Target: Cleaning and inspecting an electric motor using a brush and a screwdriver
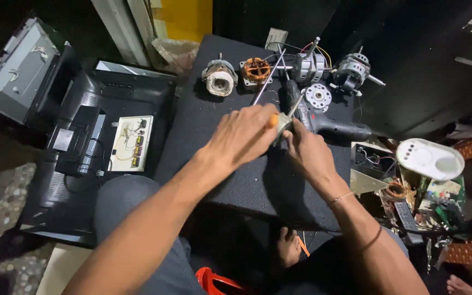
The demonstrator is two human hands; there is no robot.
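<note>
My hands meet mid-tabletop (214,175): left hand (244,136) clenched round an orange-handled screwdriver (272,120), right hand (308,150) pinching a small metal part (283,123). It looks rigid, light, slippery; I'd grip its edges.

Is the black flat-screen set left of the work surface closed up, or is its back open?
Open: the black flat-screen set lies face down, its pale circuit board exposed.

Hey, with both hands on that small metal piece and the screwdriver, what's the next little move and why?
Probably steady the small metal part more firmly with the right hand before turning the screwdriver: the left hand holds its orange handle, and the part is held above the dark mat, unsupported.
</note>
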